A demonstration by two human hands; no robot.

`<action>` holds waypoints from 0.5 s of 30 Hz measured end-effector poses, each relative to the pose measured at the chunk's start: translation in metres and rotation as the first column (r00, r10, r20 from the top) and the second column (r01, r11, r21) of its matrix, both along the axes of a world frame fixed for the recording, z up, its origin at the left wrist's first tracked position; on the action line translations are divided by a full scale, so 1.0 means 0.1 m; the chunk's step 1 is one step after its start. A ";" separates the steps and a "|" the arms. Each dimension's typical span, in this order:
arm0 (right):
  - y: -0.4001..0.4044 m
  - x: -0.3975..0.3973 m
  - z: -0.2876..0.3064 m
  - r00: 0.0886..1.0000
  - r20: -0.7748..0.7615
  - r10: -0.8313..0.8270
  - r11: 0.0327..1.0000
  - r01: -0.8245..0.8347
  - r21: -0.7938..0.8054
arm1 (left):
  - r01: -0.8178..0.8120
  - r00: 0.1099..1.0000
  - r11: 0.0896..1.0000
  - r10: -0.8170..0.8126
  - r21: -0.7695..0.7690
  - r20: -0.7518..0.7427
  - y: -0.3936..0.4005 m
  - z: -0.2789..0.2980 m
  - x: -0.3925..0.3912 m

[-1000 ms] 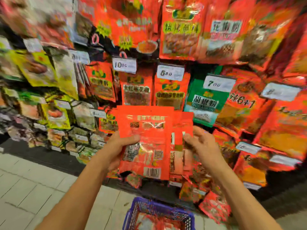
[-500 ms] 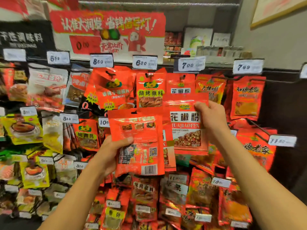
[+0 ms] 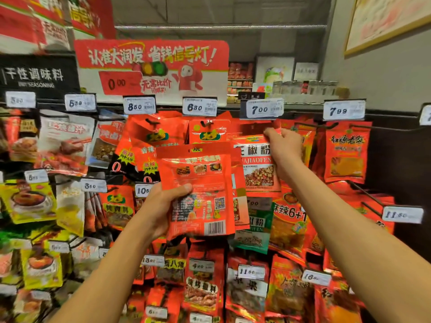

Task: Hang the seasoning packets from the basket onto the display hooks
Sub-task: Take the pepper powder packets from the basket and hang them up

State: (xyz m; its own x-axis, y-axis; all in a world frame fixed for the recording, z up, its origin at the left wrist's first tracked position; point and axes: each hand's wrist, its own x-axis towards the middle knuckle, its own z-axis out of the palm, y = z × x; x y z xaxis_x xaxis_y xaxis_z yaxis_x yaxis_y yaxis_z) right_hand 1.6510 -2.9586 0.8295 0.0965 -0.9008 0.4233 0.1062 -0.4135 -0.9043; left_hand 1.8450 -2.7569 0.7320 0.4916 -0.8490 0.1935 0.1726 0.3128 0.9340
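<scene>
Head view. The left hand (image 3: 161, 210) holds a small stack of glossy red plastic seasoning packets (image 3: 200, 194) upright in front of the display, printed backs toward the camera; a barcode and a QR square show on the front packet. The thumb lies across the face of the stack, while the fingers are hidden behind it, so only the clamping thumb is plainly seen. Edges of further packets fan out to the right behind the front one.

The right hand (image 3: 285, 149) is raised to the top row, its fingers (image 3: 270, 132) curled and pinching the upper edge of a single red packet with white label panel and pictured spice pieces (image 3: 256, 164). This packet's top sits just below the white price tag marked 7.00 (image 3: 264, 109). Whether its hanging hole is already on the black wire display hook is not clear, as the header strip is blurred and partly covered by the fingers.

Beside it to the left hangs a red packet with a green-and-yellow logo (image 3: 210, 131) under the white price tag marked 6.80 (image 3: 199, 107); to the right hangs a red packet with a yellow window (image 3: 346, 155) under the white price tag marked 7.99 (image 3: 342, 110). Above the row stands a red-and-white promotional sign with a traffic-light picture (image 3: 151, 68). Lower rows carry more red, green and yellow packets.
</scene>
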 end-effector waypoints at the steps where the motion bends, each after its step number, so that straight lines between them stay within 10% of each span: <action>1: -0.01 0.01 0.00 1.000 0.002 -0.019 1.000 0.019 -0.011 | 0.001 1.000 1.000 -0.001 0.000 0.007 -0.01 0.01 0.00; 15: -0.12 0.01 0.14 0.990 -0.015 -0.139 0.986 0.137 -0.095 | 0.031 0.999 0.999 -0.031 -0.008 0.029 -0.22 0.17 -0.07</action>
